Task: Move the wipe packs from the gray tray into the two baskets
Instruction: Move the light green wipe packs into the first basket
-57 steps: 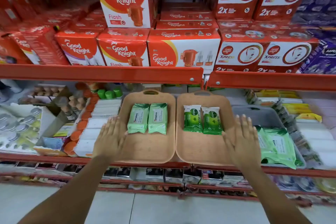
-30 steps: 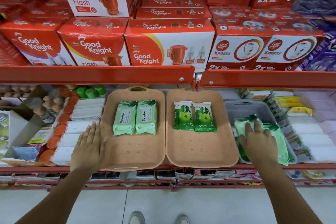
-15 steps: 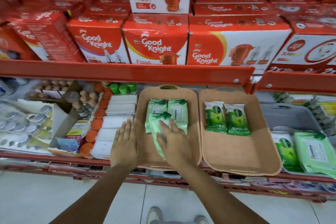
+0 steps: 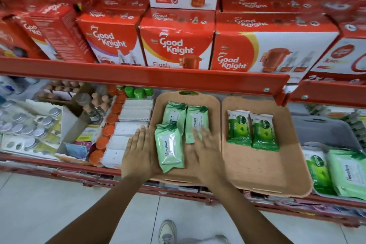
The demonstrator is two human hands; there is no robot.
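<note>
Two tan baskets sit side by side on the lower shelf. The left basket [image 4: 213, 109] holds three pale green Himalaya packs; the nearest pack [image 4: 169, 147] lies flat in front of the other two [image 4: 186, 119]. The right basket [image 4: 263, 164] holds two dark green Dettol packs [image 4: 251, 130]. My left hand [image 4: 139, 152] rests flat on the left basket's left rim. Just right of the nearest pack hovers my right hand [image 4: 206, 152], fingers spread and holding nothing. The gray tray [image 4: 324, 130] at the right holds a Dettol pack [image 4: 318, 172] and a Himalaya pack [image 4: 348, 172].
An orange shelf rail [image 4: 138, 77] overhangs the baskets' far ends, with red Good Knight boxes [image 4: 176, 45] stacked above. Left of the baskets are white packs [image 4: 128, 130], orange caps and open cartons. Tiled floor and a shoe [image 4: 167, 232] are below.
My right hand took a pale green pack from the gray tray, carried it left, laid it in the left basket and let go. The view has shifted left.
</note>
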